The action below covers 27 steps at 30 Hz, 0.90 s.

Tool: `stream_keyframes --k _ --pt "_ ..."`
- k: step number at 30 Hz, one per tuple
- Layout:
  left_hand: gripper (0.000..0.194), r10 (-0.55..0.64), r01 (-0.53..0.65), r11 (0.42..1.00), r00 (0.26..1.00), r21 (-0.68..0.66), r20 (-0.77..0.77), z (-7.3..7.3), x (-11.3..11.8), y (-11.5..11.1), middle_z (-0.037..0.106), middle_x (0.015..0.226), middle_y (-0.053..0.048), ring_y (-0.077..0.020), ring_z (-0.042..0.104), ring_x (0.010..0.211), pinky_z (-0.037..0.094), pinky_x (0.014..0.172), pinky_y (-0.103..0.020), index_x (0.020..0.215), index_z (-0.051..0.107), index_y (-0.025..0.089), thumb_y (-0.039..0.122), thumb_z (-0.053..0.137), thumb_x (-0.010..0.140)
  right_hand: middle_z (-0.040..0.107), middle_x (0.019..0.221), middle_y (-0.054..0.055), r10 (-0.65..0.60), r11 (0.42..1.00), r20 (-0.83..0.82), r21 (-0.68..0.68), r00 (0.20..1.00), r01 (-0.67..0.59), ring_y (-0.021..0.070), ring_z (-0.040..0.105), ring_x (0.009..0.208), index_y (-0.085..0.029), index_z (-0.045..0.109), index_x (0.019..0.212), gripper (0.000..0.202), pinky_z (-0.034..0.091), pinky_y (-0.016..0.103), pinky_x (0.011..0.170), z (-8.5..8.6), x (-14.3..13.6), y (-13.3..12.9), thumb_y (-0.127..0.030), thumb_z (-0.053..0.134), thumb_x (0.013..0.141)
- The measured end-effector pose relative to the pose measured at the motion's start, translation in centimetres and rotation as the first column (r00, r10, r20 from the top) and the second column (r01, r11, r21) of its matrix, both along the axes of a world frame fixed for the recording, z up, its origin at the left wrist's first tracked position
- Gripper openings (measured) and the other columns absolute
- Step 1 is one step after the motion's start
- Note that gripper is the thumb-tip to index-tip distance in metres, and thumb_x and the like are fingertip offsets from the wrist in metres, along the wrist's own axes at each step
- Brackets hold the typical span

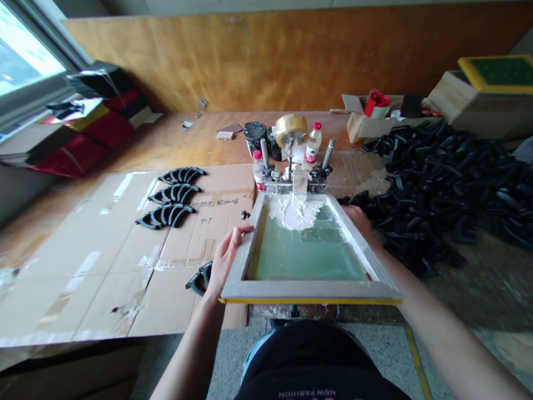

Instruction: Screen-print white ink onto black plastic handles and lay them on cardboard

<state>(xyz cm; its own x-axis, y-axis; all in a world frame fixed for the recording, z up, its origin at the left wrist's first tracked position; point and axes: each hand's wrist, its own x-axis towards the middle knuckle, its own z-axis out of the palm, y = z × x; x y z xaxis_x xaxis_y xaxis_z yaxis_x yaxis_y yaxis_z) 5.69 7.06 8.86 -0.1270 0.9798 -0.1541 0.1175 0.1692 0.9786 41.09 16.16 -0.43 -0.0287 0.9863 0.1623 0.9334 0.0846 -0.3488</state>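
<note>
A screen printing frame (302,287) with pale rails and green mesh slopes in front of me. White paste (298,213) lies thick at the far end of its mesh. My left hand (226,258) is closed at the frame's left rail, fingertips over the edge. On the opposite side, my right hand (359,222) grips along the right rail, its fingers partly hidden. Beside my left wrist is a curved black plastic piece (199,280), partly covered. Behind the frame stands a metal clamp (322,171) with upright posts. What lies under the frame is hidden.
Several curved black pieces (168,196) rest in rows on cardboard (83,241) at left. A big heap of black parts (461,189) spreads at right. Bottles (314,143), a dark tub (255,137) and a tape roll (291,129) are at the back, with open boxes (376,125) farther right.
</note>
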Motion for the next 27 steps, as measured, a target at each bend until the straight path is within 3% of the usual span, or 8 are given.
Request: stream_keyframes --k 3,6,9,11,15,18,21,27 --pt "0.055 -0.083 0.08 0.987 0.996 -0.139 -0.015 -3.2 -0.7 -1.4 0.068 0.093 -0.004 -0.0175 0.06 0.076 0.046 0.063 -0.024 0.116 0.066 0.019 0.061 0.057 0.081 0.063 0.121 0.017 -0.084 0.98 -0.069 0.176 0.994 0.095 0.0293 0.056 0.115 -0.014 0.06 0.126 0.039 0.044 0.044 0.098 2.0 -0.4 1.8 -0.029 0.046 0.092" --pt "0.07 -0.116 0.12 0.967 0.993 -0.223 0.033 -7.1 -0.7 -1.9 0.067 0.083 -0.002 -0.0175 0.061 0.071 0.046 0.062 -0.025 0.139 0.048 0.022 0.057 0.06 0.08 0.047 0.14 0.017 0.125 0.931 -0.06 0.352 0.99 -0.097 0.0295 0.045 0.127 -0.015 0.046 0.139 0.058 0.037 0.046 0.105 4.1 -4.2 3.8 -0.03 0.061 0.086" --pt "0.076 -0.103 0.1 0.967 0.995 -0.235 0.0 -10.1 -0.4 -1.8 0.068 0.084 -0.004 -0.0186 0.063 0.072 0.048 0.064 -0.027 0.145 0.041 0.02 0.055 0.06 0.08 0.059 0.121 0.014 0.282 0.93 0.05 0.23 0.958 -0.285 0.0279 0.053 0.114 -0.016 0.058 0.123 0.042 0.043 0.04 0.097 5.2 -8.4 5.3 -0.024 0.066 0.082" --pt "0.075 -0.096 0.086 0.967 0.995 -0.24 -0.029 -11.1 -0.2 -1.7 0.07 0.086 -0.005 -0.0198 0.064 0.075 0.048 0.066 -0.028 0.143 0.044 0.018 0.056 0.058 0.08 0.065 0.102 0.013 0.306 0.946 0.112 0.073 0.946 -0.314 0.0261 0.057 0.101 -0.015 0.063 0.105 0.022 0.045 0.037 0.089 5.1 -10.2 5.5 -0.019 0.065 0.083" --pt "0.071 -0.09 0.076 0.97 0.995 -0.231 -0.048 -11.8 -0.3 -1.8 0.071 0.094 -0.007 -0.0225 0.066 0.086 0.05 0.072 -0.03 0.141 0.047 0.018 0.057 0.055 0.082 0.066 0.091 0.012 0.441 0.896 0.197 -0.031 0.876 -0.444 0.0236 0.057 0.091 -0.014 0.063 0.088 0.005 0.043 0.033 0.082 4.2 -10.8 2.9 -0.018 0.06 0.086" --pt "0.069 -0.066 0.054 0.974 0.997 -0.222 -0.049 -11.9 -0.3 -1.9 0.072 0.098 -0.008 -0.0241 0.066 0.091 0.05 0.076 -0.031 0.14 0.049 0.019 0.057 0.055 0.082 0.065 0.086 0.009 0.668 0.735 0.21 -0.032 0.714 -0.678 0.022 0.056 0.089 -0.015 0.062 0.084 0.007 0.042 0.03 0.077 4.3 -9.7 0.5 -0.011 0.056 0.084" --pt "0.068 -0.054 0.044 0.976 0.998 -0.215 -0.041 -11.7 -0.1 -2.0 0.072 0.096 -0.008 -0.0247 0.066 0.09 0.05 0.076 -0.032 0.137 0.051 0.018 0.057 0.056 0.082 0.064 0.081 0.005 0.785 0.615 0.144 -0.057 0.603 -0.787 0.0195 0.056 0.084 -0.018 0.061 0.079 0.011 0.041 0.028 0.073 5.1 -8.6 0.1 -0.007 0.058 0.08" --pt "0.069 -0.009 0.016 0.969 1.0 -0.245 0.03 -10.1 0.3 -2.2 0.073 0.09 -0.008 -0.0233 0.067 0.083 0.05 0.07 -0.03 0.132 0.055 0.015 0.058 0.061 0.077 0.063 0.083 0.006 0.653 0.747 0.103 0.078 0.75 -0.661 0.0212 0.055 0.088 -0.019 0.064 0.081 0.013 0.041 0.03 0.075 4.1 -8.6 0.4 -0.01 0.054 0.084"
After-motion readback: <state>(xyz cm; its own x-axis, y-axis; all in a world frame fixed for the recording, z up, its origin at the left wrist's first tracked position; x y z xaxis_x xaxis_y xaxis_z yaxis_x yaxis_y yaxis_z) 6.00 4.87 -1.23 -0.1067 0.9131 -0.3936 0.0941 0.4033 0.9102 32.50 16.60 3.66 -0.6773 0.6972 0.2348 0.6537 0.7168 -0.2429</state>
